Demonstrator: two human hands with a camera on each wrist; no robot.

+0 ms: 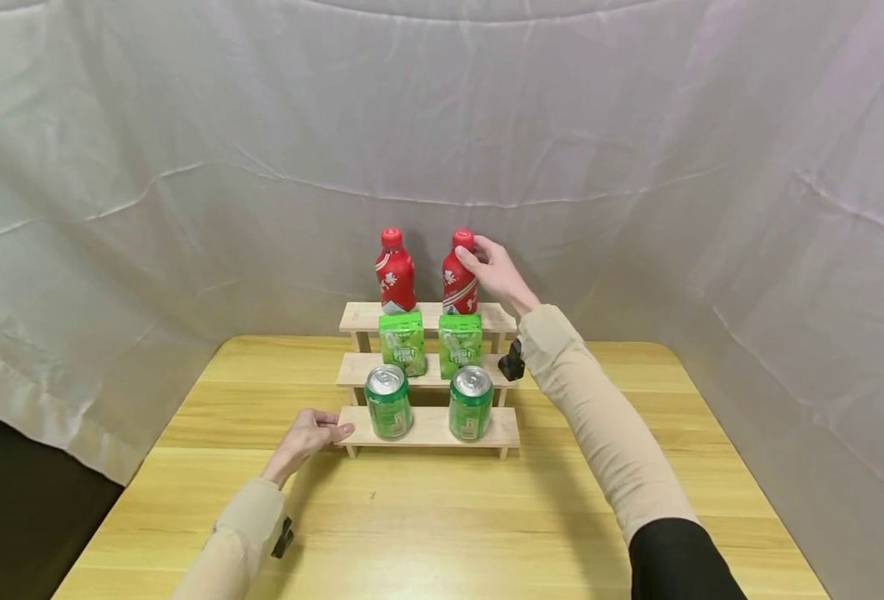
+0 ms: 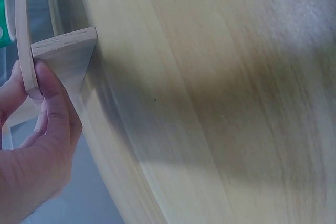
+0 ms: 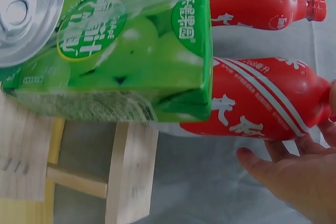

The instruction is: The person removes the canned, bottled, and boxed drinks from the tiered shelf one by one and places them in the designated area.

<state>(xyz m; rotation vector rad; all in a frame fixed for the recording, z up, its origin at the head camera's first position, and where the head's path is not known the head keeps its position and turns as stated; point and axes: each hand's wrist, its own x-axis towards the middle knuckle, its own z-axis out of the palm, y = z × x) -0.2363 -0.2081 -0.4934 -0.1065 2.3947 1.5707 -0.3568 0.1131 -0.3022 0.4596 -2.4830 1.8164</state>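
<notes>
so, my right hand (image 1: 496,271) grips the right-hand red bottle (image 1: 456,287) round its neck, thumb in front, where it stands on the rack's top step (image 1: 430,317), behind a green carton (image 1: 460,346); my left hand (image 1: 308,437) pinches the end of the bottom step (image 1: 430,425). i'd guess smooth, slightly springy plastic, weighty if full; the narrow neck seems the surest hold.

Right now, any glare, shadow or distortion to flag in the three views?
Head: pale sheen on the yellow wood-grain table, soft shadow beside the beige right sleeve. Left wrist: glare upper right, broad shadow mid-frame, pale wooden rack looks bowed, likely lens distortion. Right wrist: highlights on the nearer glossy green grape-juice carton.
</notes>
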